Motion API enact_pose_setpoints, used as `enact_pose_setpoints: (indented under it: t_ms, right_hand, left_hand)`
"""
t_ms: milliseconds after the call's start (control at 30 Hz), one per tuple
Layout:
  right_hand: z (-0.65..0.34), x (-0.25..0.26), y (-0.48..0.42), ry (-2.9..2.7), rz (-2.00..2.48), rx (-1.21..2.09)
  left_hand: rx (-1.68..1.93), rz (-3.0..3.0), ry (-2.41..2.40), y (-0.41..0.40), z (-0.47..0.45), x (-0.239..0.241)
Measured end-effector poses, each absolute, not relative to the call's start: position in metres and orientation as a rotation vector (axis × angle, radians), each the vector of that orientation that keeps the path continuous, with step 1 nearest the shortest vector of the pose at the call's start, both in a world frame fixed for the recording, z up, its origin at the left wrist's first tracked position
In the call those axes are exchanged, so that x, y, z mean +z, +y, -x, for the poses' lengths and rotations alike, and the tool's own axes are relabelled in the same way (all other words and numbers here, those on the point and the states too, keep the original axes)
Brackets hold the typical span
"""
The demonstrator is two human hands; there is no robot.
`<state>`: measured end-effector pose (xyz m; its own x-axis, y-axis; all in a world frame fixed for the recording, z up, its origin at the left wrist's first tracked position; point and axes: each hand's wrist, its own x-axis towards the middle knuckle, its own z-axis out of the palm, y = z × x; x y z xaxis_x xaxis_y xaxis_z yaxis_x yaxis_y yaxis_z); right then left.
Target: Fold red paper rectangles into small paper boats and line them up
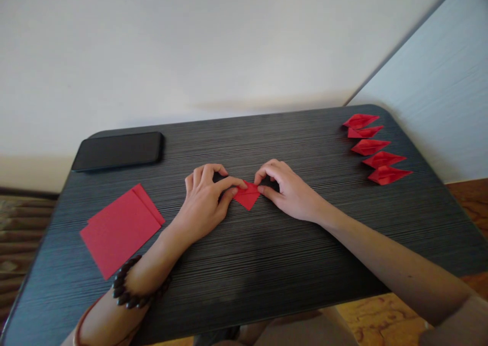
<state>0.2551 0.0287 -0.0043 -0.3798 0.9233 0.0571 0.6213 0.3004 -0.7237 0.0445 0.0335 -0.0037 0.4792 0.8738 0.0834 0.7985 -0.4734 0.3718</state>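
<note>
A small folded piece of red paper (248,198) lies at the middle of the dark table, one corner pointing toward me. My left hand (206,193) pinches its left corner between thumb and index finger. At the right corner, the thumb and index finger of my right hand (285,189) close on the paper's edge. A crease or folded edge runs across its upper part, and the fingertips partly cover both side corners. Dark beads circle my left wrist.
Several folded red paper pieces (383,159) stand in a column at the table's right. Flat red sheets (121,234) lie stacked, slightly askew, left of my left hand. Behind them rests a black phone (118,151). A pale wall (213,46) borders the dark table's (244,264) far edge.
</note>
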Motion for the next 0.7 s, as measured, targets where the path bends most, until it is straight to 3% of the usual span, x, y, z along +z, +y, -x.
enact_pose_setpoints:
  t_ms: [267, 700]
  right_hand:
    - [-0.241, -0.01, 0.022, -2.096, 1.505, 0.591]
    - [-0.258, -0.003, 0.032, -2.084, 1.348, 0.933]
  left_hand:
    - [0.356, -2.42, 1.415, 0.035, -0.043, -0.003]
    - [0.368, -2.436, 1.343, 0.04, -0.039, -0.006]
